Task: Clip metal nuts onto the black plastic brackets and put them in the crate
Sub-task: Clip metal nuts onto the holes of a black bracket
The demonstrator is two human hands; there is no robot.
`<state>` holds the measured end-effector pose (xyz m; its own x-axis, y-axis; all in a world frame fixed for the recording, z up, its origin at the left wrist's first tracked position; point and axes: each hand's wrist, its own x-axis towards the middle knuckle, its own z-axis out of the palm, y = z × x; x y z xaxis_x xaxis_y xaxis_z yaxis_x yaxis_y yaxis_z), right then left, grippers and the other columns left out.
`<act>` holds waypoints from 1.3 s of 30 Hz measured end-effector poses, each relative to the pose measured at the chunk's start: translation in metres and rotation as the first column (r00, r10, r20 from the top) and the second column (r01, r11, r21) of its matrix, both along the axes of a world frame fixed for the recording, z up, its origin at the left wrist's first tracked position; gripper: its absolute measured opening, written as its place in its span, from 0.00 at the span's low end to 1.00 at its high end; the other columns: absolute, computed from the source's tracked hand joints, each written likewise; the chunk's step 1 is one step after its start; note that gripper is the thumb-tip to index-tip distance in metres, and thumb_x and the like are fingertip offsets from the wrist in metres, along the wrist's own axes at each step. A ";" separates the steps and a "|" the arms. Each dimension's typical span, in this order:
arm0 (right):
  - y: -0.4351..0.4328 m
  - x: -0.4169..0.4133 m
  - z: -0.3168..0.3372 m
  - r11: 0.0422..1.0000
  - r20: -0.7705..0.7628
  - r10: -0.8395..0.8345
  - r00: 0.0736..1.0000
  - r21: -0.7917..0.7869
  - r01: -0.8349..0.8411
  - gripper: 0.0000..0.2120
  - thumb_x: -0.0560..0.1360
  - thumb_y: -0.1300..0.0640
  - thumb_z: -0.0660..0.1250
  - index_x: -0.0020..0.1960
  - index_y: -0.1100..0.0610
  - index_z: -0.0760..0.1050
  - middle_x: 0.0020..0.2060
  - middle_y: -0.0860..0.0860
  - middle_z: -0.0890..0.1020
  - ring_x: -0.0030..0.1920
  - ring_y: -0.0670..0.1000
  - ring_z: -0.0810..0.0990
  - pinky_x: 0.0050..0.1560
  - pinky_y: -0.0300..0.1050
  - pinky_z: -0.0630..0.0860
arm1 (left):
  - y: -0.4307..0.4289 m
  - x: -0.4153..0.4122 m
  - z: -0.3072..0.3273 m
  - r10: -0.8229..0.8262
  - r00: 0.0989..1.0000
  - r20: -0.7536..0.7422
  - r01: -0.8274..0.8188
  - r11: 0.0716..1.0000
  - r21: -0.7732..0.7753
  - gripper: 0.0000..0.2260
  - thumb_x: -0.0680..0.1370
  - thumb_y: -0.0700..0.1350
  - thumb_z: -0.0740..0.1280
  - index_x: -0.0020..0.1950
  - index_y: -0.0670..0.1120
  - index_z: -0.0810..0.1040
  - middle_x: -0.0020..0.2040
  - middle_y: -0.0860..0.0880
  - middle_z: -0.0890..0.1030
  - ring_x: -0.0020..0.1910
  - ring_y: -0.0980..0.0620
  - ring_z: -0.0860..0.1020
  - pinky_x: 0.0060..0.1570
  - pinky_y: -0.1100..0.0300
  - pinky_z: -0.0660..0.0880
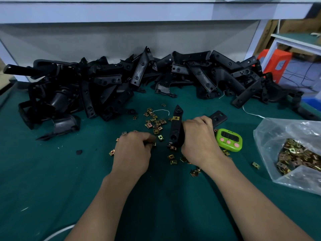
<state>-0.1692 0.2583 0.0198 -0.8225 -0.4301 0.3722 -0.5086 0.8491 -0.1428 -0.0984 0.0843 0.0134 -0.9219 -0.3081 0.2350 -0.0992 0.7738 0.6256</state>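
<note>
the right hand (198, 140) grips a bracket (175, 131) upright on the tabletop (52, 171), with a clipped nut (176, 117) already near its top. the left hand (133, 150) curls its fingertips on a loose nut (153, 144) beside the scattered nuts (156, 122). best to lift one only, turn its open side to the bracket's edge, line it up with a hole and push until seated. no crate shows.
</note>
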 end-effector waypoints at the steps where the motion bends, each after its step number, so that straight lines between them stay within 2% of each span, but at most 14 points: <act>1: 0.000 0.000 0.000 1.000 -0.008 -0.002 1.000 -0.004 0.002 0.19 0.61 0.68 0.66 0.31 0.49 0.60 0.31 0.45 0.70 0.40 0.51 0.70 0.57 0.41 0.59 | 0.000 0.001 0.001 -0.007 1.000 -0.013 0.007 1.000 0.027 0.14 0.75 0.37 0.73 0.54 0.54 0.87 0.45 0.57 0.85 0.45 0.54 0.79 0.52 0.59 0.78; 3: 0.000 0.000 -0.001 1.000 -0.015 -0.003 1.000 -0.021 0.003 0.19 0.61 0.68 0.66 0.31 0.48 0.59 0.30 0.44 0.69 0.39 0.50 0.68 0.55 0.40 0.57 | 0.001 0.001 0.003 0.013 1.000 -0.023 -0.010 0.993 0.116 0.21 0.74 0.36 0.74 0.63 0.55 0.83 0.41 0.64 0.83 0.43 0.55 0.79 0.48 0.59 0.79; 7: 0.000 -0.001 -0.003 0.999 -0.015 -0.002 1.000 -0.045 0.002 0.19 0.60 0.68 0.66 0.31 0.48 0.60 0.29 0.43 0.68 0.38 0.50 0.67 0.54 0.39 0.56 | 0.000 -0.002 0.002 0.020 0.998 -0.051 -0.009 0.978 0.208 0.32 0.75 0.34 0.73 0.75 0.56 0.71 0.40 0.61 0.82 0.45 0.74 0.74 0.41 0.80 0.68; 11: -0.001 -0.002 -0.004 0.999 -0.013 0.002 1.000 -0.042 -0.003 0.18 0.60 0.68 0.65 0.31 0.49 0.60 0.29 0.43 0.68 0.38 0.50 0.67 0.54 0.40 0.57 | -0.001 -0.001 0.006 0.058 0.993 -0.104 -0.032 0.970 0.241 0.25 0.78 0.33 0.69 0.70 0.55 0.75 0.43 0.59 0.80 0.47 0.67 0.76 0.46 0.75 0.72; 14: -0.001 -0.002 -0.004 1.000 0.004 -0.004 1.000 -0.025 0.004 0.17 0.61 0.68 0.65 0.32 0.49 0.61 0.29 0.44 0.69 0.38 0.50 0.68 0.56 0.41 0.59 | -0.001 0.001 0.003 0.051 0.994 -0.097 -0.048 0.998 0.039 0.17 0.77 0.34 0.66 0.56 0.54 0.85 0.48 0.57 0.84 0.51 0.55 0.79 0.55 0.57 0.75; 18: -0.002 -0.003 -0.003 1.000 0.011 -0.024 1.000 0.013 0.024 0.14 0.63 0.66 0.66 0.33 0.50 0.65 0.31 0.44 0.70 0.40 0.50 0.69 0.56 0.40 0.57 | 0.004 0.003 0.001 0.045 0.997 -0.064 -0.060 0.964 -0.260 0.02 0.73 0.53 0.75 0.44 0.57 0.87 0.45 0.59 0.85 0.56 0.51 0.75 0.54 0.58 0.60; 21: -0.002 -0.003 -0.003 0.999 0.009 -0.030 0.999 0.028 0.030 0.12 0.64 0.66 0.67 0.34 0.51 0.67 0.31 0.45 0.71 0.40 0.50 0.69 0.56 0.40 0.56 | 0.003 0.001 -0.001 0.038 0.999 -0.022 -0.043 0.952 -0.303 0.06 0.73 0.58 0.75 0.45 0.58 0.87 0.46 0.59 0.85 0.56 0.51 0.75 0.55 0.55 0.61; 26: -0.003 -0.001 -0.002 1.000 0.023 -0.017 1.000 0.016 0.017 0.12 0.63 0.66 0.67 0.34 0.51 0.67 0.31 0.45 0.72 0.41 0.51 0.71 0.57 0.40 0.57 | 0.006 0.002 -0.002 0.034 0.999 -0.035 -0.046 0.905 -0.423 0.11 0.81 0.53 0.65 0.46 0.55 0.86 0.43 0.56 0.85 0.50 0.52 0.78 0.57 0.56 0.62; 28: -0.003 0.001 -0.001 1.000 0.034 0.003 0.999 -0.001 -0.003 0.15 0.62 0.67 0.67 0.33 0.50 0.65 0.31 0.45 0.71 0.40 0.51 0.71 0.57 0.40 0.58 | 0.008 0.002 0.001 0.076 0.993 -0.086 -0.093 0.972 -0.216 0.13 0.82 0.51 0.65 0.39 0.54 0.83 0.35 0.54 0.83 0.39 0.52 0.78 0.52 0.57 0.70; 30: -0.004 0.002 0.000 0.999 0.035 0.031 0.999 -0.012 -0.030 0.16 0.61 0.67 0.66 0.32 0.50 0.63 0.30 0.45 0.71 0.39 0.51 0.70 0.57 0.40 0.59 | 0.007 0.002 0.006 0.165 0.980 -0.109 -0.144 0.973 0.178 0.14 0.80 0.52 0.65 0.36 0.53 0.82 0.30 0.55 0.82 0.30 0.52 0.79 0.36 0.55 0.78; 32: -0.005 0.003 0.001 0.998 0.033 0.046 0.998 -0.032 -0.045 0.16 0.60 0.68 0.65 0.31 0.50 0.63 0.30 0.44 0.70 0.38 0.50 0.70 0.56 0.38 0.57 | 0.007 0.001 0.012 0.240 0.967 -0.083 -0.162 0.833 0.529 0.11 0.78 0.52 0.67 0.37 0.56 0.85 0.32 0.56 0.85 0.31 0.54 0.82 0.30 0.58 0.79; 34: -0.006 0.003 0.001 0.997 0.020 0.051 0.999 -0.055 -0.050 0.14 0.60 0.68 0.65 0.32 0.52 0.65 0.30 0.44 0.70 0.38 0.50 0.70 0.54 0.36 0.54 | 0.007 -0.001 0.018 0.242 0.970 0.000 -0.146 0.584 0.799 0.11 0.77 0.47 0.69 0.37 0.49 0.86 0.37 0.50 0.87 0.33 0.53 0.84 0.35 0.58 0.78; 36: -0.007 0.004 0.001 0.996 0.001 0.053 0.999 -0.072 -0.053 0.13 0.60 0.68 0.66 0.32 0.53 0.67 0.29 0.44 0.70 0.37 0.50 0.71 0.53 0.36 0.54 | 0.005 -0.003 0.019 0.181 0.983 0.017 -0.094 0.428 0.899 0.09 0.78 0.43 0.68 0.41 0.44 0.85 0.40 0.45 0.87 0.33 0.54 0.84 0.39 0.57 0.72; 39: -0.008 0.004 0.001 0.996 -0.016 0.053 0.998 -0.073 -0.054 0.12 0.60 0.68 0.66 0.32 0.53 0.69 0.29 0.44 0.71 0.37 0.49 0.71 0.52 0.37 0.55 | 0.003 -0.002 0.019 0.101 0.995 -0.018 -0.026 0.418 0.908 0.06 0.77 0.42 0.68 0.46 0.42 0.84 0.43 0.44 0.88 0.37 0.53 0.85 0.40 0.56 0.70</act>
